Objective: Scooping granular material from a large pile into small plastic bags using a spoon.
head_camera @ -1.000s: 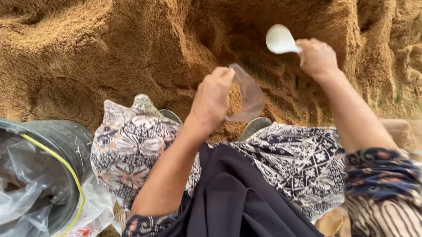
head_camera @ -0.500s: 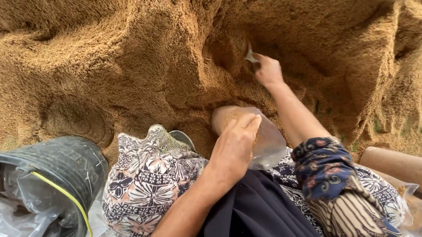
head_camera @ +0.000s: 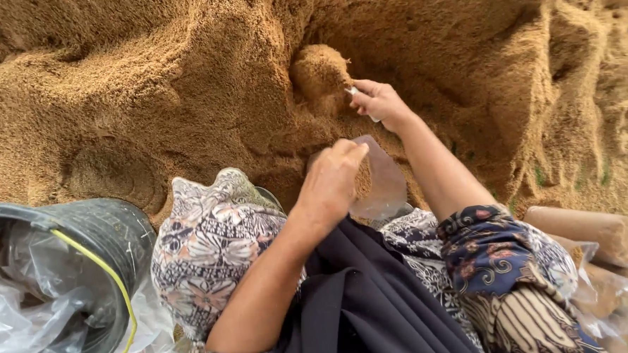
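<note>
Ok so right now your right hand (head_camera: 380,103) is up at the wall of the big tan husk pile (head_camera: 148,85), fingers curled around a small white scoop (head_camera: 356,93) that's mostly hidden by your palm, with a heaped load of husk (head_camera: 320,70) sitting on it. Your left hand (head_camera: 332,179) is lower and closer to your lap, fingers pinched shut on the rim of a clear plastic bag (head_camera: 385,184) to hold the mouth open; the bag looks partly filled already and sits just in front of your knees, between the pile and your patterned skirt (head_camera: 211,251). My take on doing this bit well: that scoop looks overloaded, so bring it over level and slow or you'll shed half of it on the way. I'd tilt the bag mouth up toward the scoop with your left hand and spread your fingers a touch wider on the rim, because the opening looks kinda narrow from here. Tip the scoop right over the mouth, not from high up, so the light stuff doesn't drift off. The black bucket (head_camera: 85,278) lined with plastic sits off by your left knee, well apart from the bag, and there are filled bags (head_camera: 599,242) lying by your right side.
</note>
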